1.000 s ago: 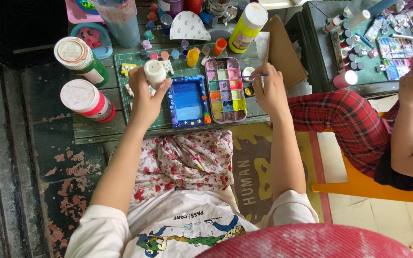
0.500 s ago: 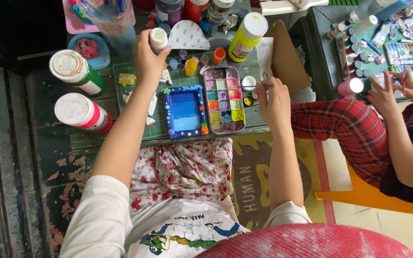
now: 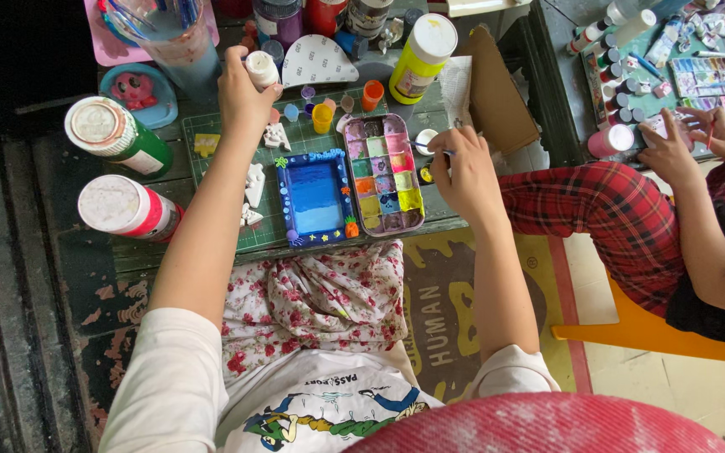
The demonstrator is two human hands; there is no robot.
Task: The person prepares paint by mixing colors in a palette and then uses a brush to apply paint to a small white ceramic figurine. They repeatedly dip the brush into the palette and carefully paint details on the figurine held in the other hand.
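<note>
My left hand (image 3: 243, 94) is stretched to the far side of the green cutting mat (image 3: 211, 138), holding a small white paint bottle (image 3: 262, 69). My right hand (image 3: 466, 172) grips a thin paintbrush (image 3: 430, 149) just right of the paint palette (image 3: 383, 172), whose wells hold several colours. A small blue-painted frame (image 3: 315, 198) with tiny decorations lies on the mat between my arms. White plaster shapes (image 3: 255, 186) lie left of it.
Large paint bottles stand around: green (image 3: 119, 136), red (image 3: 127, 208), yellow (image 3: 419, 57). A water cup with brushes (image 3: 174, 38) is at the back. Small paint pots (image 3: 322, 116) sit behind the frame. Another person's hands (image 3: 681, 143) work at a table on the right.
My left hand has carried the white bottle from above the frame away to the far left of the mat. My right hand stays beside the palette.
</note>
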